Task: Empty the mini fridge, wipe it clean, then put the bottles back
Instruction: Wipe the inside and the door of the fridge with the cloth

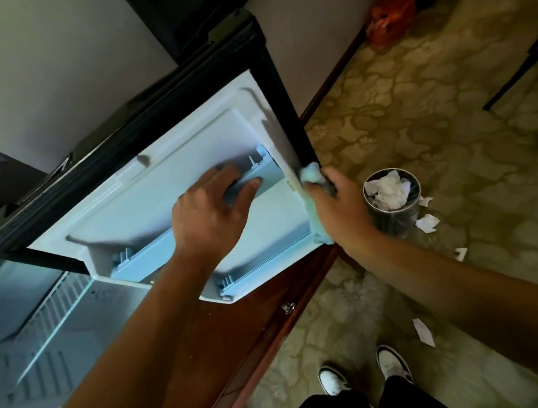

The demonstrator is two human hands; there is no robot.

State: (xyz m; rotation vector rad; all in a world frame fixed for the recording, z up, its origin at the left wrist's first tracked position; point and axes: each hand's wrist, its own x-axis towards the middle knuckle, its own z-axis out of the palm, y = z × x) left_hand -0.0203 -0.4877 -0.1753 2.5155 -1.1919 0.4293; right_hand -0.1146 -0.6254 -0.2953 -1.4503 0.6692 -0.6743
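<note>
Smooth white plastic door liner (pixel 171 191), soft cloth (pixel 311 173), glossy wooden cabinet (pixel 237 320), patterned carpet (pixel 446 111).

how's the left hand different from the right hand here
The left hand grips the upper door shelf rail, fingers curled over it; the right hand clutches a pale cloth against the door's edge. Left sits inside the door panel, right at its rim. Both touch the open fridge door.

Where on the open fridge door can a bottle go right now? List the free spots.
Free: the lower door shelf, below the left hand. Crowded: the upper door shelf, which the left hand grips, and the door's edge by the right hand holding the cloth.
</note>
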